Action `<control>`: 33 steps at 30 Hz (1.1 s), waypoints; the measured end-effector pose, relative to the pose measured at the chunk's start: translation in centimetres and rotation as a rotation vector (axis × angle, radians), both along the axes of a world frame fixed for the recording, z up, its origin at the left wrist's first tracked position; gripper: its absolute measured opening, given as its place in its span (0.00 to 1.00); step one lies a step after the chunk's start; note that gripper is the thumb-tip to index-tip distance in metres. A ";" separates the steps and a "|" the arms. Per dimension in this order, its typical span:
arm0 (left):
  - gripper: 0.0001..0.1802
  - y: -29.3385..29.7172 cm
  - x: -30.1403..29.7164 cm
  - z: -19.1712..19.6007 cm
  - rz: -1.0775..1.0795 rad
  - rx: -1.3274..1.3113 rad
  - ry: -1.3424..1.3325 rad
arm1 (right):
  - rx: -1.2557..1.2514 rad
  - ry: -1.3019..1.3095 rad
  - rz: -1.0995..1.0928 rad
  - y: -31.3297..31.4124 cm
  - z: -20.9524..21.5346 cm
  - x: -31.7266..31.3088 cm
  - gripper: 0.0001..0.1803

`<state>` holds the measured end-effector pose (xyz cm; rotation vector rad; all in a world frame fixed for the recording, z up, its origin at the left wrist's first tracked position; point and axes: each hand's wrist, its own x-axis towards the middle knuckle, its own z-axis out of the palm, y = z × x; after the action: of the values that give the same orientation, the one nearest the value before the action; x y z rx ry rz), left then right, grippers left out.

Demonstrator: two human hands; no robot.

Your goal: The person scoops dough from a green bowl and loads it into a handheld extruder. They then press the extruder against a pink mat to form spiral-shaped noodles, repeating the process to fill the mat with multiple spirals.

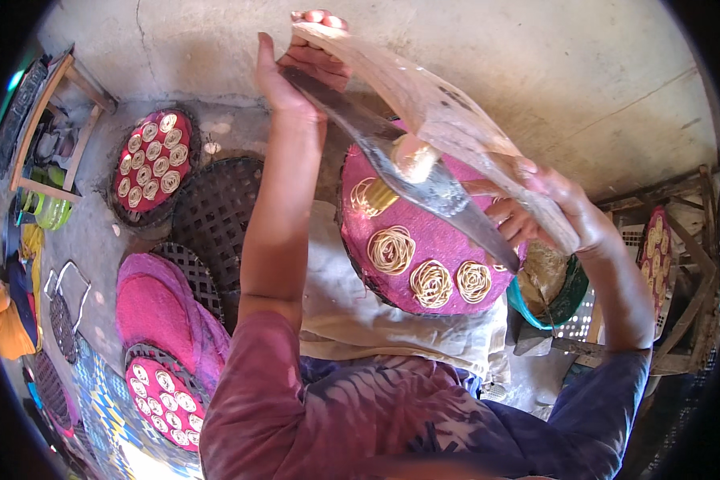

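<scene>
I hold a two-part wooden noodle press aslant over a round tray. My left hand [308, 68] spans the far-left ends of both bars, its fingertips curled over the pale upper bar [432, 104]. Around the near-right ends is my right hand [556, 208], with fingers wrapped in between. A pale plunger block [414, 156] sits between the upper bar and the dark lower bar [400, 176]. Below the lower bar juts a brass-coloured cylinder [382, 196], with thin strands [362, 196] beside its end. Several coiled noodle nests [391, 250] lie on the tray's pink cloth [404, 291].
More nests lie on a pink-covered tray [152, 164] at far left and another [166, 396] at near left. Dark woven trays [220, 216] and pink cloths [156, 300] lie between. A teal bucket [548, 316] of dough-like stuff and a wooden frame [688, 264] stand right.
</scene>
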<state>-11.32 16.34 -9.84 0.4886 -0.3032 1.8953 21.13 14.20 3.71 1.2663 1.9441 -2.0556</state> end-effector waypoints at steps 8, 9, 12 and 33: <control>0.24 0.9 -1.2 2.3 0.066 0.101 0.197 | 0.181 -0.034 0.006 -0.1 -0.8 -0.2 0.46; 0.24 0.5 -1.3 2.5 -0.030 0.142 0.159 | 0.142 -0.029 0.004 -0.2 -1.3 -0.1 0.46; 0.26 -1.1 0.0 1.4 0.199 -0.337 0.130 | 0.037 -0.010 -0.007 -0.5 -2.0 0.8 0.44; 0.30 -6.2 7.4 -1.2 -0.297 -0.678 1.606 | 0.087 0.309 -0.036 -0.5 -6.7 5.7 0.44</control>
<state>-3.89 10.13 -11.04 1.1892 1.1917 0.7616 26.84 13.67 -3.02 1.0558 2.1703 -2.3274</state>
